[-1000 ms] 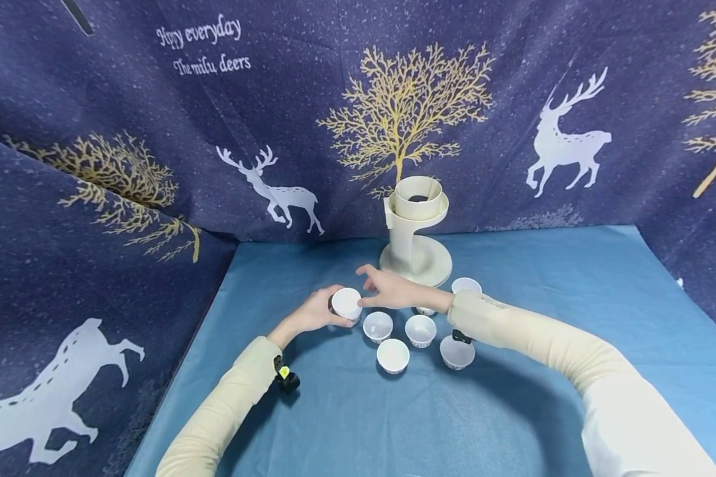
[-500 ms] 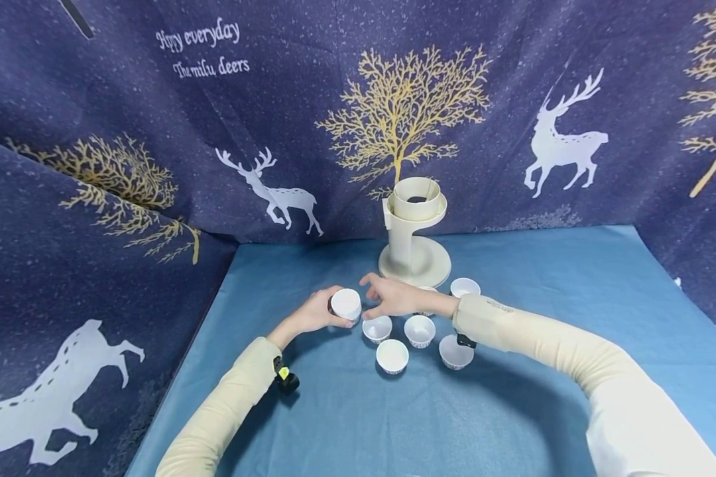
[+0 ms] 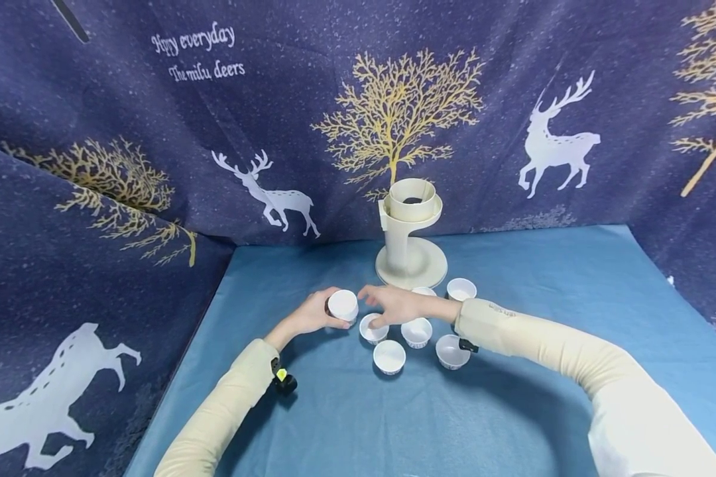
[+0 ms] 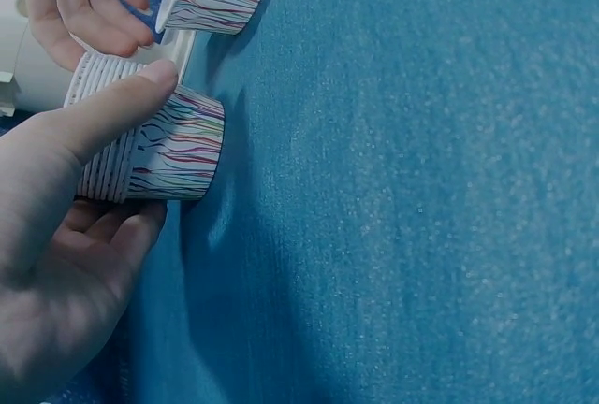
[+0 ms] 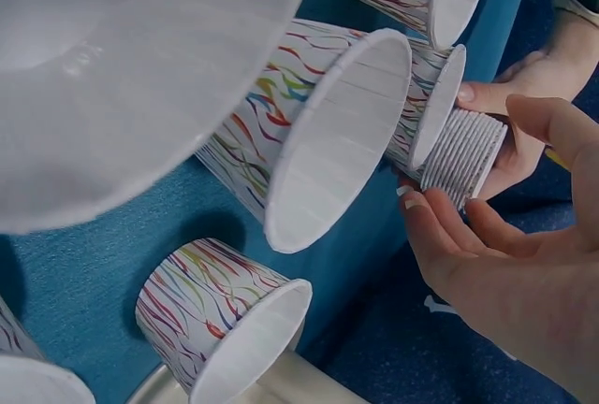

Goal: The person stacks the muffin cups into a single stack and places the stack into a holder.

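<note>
In the head view my left hand (image 3: 311,313) holds a stack of nested white paper cups (image 3: 343,305). The left wrist view shows the stacked rims (image 4: 105,165) and wavy coloured lines on the outside, with my thumb across the side. My right hand (image 3: 398,305) is just right of the stack, thumb and fingers spread. Its thumb is over a single paper cup (image 3: 371,336); whether it touches that cup, I cannot tell. In the right wrist view the right fingers (image 5: 435,236) are near the stack, nothing gripped between them.
More single paper cups stand around: one in front (image 3: 389,358), one in the middle (image 3: 416,333), one at right (image 3: 452,352), one farther back (image 3: 462,289). Another is partly hidden behind the right hand. A cream stand (image 3: 420,262) with a ring-shaped top rises at the back.
My right hand has drawn back slightly from the stack and come lower, its thumb now over the nearby single cup. The left hand keeps hold of the stack, almost still.
</note>
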Demonstrator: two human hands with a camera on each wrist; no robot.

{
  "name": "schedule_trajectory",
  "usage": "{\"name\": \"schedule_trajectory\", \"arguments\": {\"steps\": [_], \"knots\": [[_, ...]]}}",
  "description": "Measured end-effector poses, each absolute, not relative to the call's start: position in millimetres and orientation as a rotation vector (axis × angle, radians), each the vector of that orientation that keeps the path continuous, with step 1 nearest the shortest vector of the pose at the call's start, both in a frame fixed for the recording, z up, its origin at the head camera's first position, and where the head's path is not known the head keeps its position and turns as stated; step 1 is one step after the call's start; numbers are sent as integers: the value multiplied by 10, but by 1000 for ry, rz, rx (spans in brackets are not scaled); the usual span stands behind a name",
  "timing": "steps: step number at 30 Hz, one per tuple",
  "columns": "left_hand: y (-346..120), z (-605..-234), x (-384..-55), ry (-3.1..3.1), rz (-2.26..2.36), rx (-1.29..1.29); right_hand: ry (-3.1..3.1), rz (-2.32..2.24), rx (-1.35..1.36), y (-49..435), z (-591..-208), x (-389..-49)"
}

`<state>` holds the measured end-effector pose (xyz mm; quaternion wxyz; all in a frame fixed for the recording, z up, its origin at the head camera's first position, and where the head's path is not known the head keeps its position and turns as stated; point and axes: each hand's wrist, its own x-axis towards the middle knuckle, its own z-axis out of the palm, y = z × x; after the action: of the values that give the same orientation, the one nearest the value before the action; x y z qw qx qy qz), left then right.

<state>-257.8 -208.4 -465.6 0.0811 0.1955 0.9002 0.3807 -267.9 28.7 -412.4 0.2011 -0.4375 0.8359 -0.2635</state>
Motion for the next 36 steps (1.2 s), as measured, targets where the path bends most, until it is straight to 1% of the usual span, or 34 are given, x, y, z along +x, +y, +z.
{"name": "schedule_trajectory", "arguments": {"steps": [21, 36], "knots": [[-2076, -4645, -2559, 2699, 1127, 603, 2344, -608, -1323, 318, -4149, -2631], [-2068, -4665, -2561, 2711, 1123, 560, 2343, -495, -1382, 326, -4188, -2628]]}}
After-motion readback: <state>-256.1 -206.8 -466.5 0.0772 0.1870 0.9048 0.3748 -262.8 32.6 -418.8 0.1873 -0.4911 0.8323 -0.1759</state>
